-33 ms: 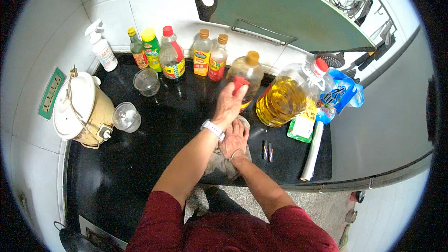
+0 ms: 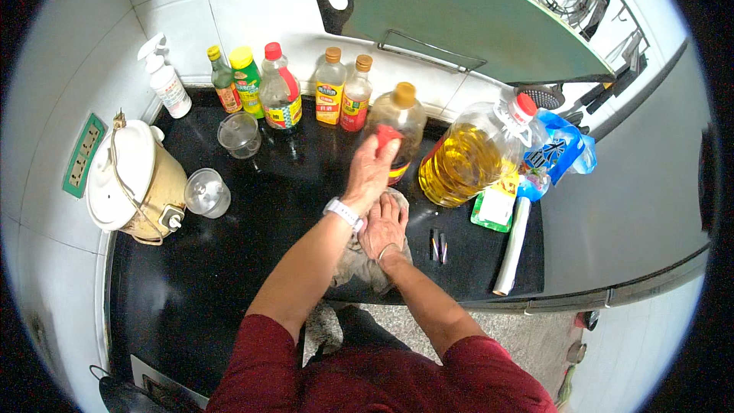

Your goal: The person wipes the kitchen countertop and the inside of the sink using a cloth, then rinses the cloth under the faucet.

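In front of me my left hand (image 2: 372, 172) is closed on a red part (image 2: 387, 136), seemingly a handle, at the near side of a large clear bottle (image 2: 401, 116). This bottle has a yellow-brown cap and dark liquid low inside, and it stands upright on the counter. Its lower body is partly hidden by my fingers. Just below, my right hand (image 2: 384, 229) lies flat with its fingers stretched out on a crumpled greyish cloth (image 2: 367, 271). Close to the bottle's right stands a big jug of yellow oil (image 2: 460, 164) with a red cap.
Several condiment bottles (image 2: 280, 95) and a white spray bottle (image 2: 168, 88) line the wall. At left are a cream pot (image 2: 157, 183) and two clear cups (image 2: 207, 193). A white roll (image 2: 514, 248), a blue bag (image 2: 554, 149) and small dark sticks (image 2: 439, 247) lie right, below a green board (image 2: 459, 23).
The yellow-brown-capped bottle has shifted slightly left together with my left hand. My right hand stays flat on the cloth.
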A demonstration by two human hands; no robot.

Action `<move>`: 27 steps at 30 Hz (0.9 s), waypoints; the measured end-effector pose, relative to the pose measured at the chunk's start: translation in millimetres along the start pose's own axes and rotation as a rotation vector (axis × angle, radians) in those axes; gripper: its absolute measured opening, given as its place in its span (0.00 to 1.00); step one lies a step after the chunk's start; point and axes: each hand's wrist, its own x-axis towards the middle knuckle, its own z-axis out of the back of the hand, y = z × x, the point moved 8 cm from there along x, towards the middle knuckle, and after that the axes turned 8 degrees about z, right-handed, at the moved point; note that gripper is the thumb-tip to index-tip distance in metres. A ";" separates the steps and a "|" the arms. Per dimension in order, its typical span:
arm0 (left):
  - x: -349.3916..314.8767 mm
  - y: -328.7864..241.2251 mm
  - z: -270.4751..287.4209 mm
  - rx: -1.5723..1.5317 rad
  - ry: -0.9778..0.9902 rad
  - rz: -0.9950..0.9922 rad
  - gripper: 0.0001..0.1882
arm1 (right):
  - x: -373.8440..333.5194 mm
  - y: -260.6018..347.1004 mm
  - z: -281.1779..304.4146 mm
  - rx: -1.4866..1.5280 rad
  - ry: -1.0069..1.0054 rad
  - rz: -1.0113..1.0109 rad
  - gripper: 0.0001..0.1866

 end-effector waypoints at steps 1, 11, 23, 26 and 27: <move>-4.9 0.6 6.5 -0.106 -0.017 0.008 0.16 | -0.5 -2.5 -1.1 0.010 -0.015 -0.005 0.30; -47.4 -31.1 134.0 0.012 -0.075 0.110 0.15 | 5.8 8.2 -12.1 0.016 0.072 0.114 0.30; -35.0 -22.3 213.5 0.011 -0.259 0.099 0.16 | 147.1 87.5 -39.8 0.128 0.038 0.360 0.28; -32.9 -30.0 213.5 -0.017 -0.283 0.106 0.16 | 167.9 85.0 -39.0 0.125 0.036 0.329 0.29; -29.8 -29.1 212.6 -0.013 -0.282 0.097 0.16 | 170.1 81.7 -40.2 0.139 0.042 0.321 0.29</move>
